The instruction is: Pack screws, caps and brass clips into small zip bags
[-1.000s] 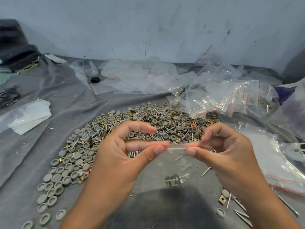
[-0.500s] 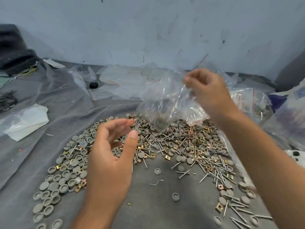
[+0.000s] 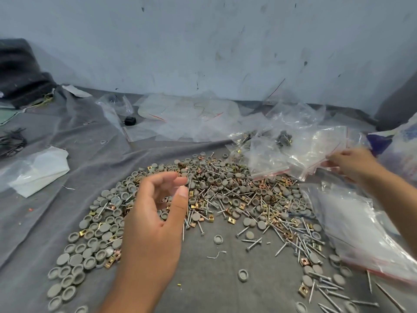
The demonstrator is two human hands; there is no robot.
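We see the mixed heap of grey round plastic caps point(image 3: 99, 227), slim silver screws point(image 3: 252, 241) and small square brass clips point(image 3: 231, 220) spread in a wide arc across the grey cloth point(image 3: 203, 285), directly in front of us. Our left hand point(image 3: 153, 224) hovers just above the heap's left-centre, fingers loosely curled and apart, thumb up, holding nothing we can make out. Our right hand point(image 3: 352, 166) is far out to the right, its fingers pinched on the edge of a stack of small clear zip bags with red seal strips point(image 3: 316, 152) lying at the heap's far right corner. So the parts lie under the left hand, the bags under the right, well apart. We judge the next move is drawing one bag leftward toward the heap; the loose screws point every way, so picking them needs care.
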